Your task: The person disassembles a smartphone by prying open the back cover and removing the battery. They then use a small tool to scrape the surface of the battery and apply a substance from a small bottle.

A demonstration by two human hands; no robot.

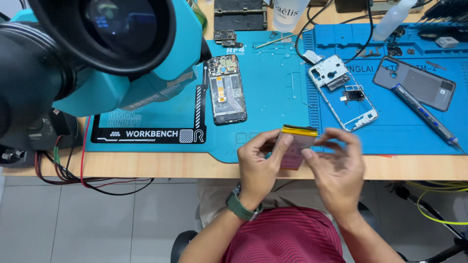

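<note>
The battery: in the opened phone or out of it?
Out. Both hands, left hand and right hand, hold the battery above the desk edge, apart from the opened phone.

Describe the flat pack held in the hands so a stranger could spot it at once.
Start at the blue work mat on the wooden bench; at its near edge, both hands meet. Between the left hand and right hand sits a thin rectangular battery, pinkish with a yellow top strip, the only part lifted off the mat.

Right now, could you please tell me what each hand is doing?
Left hand: closed on the flat phone battery.
Right hand: fingertips pinching the same battery's right edge.
</note>
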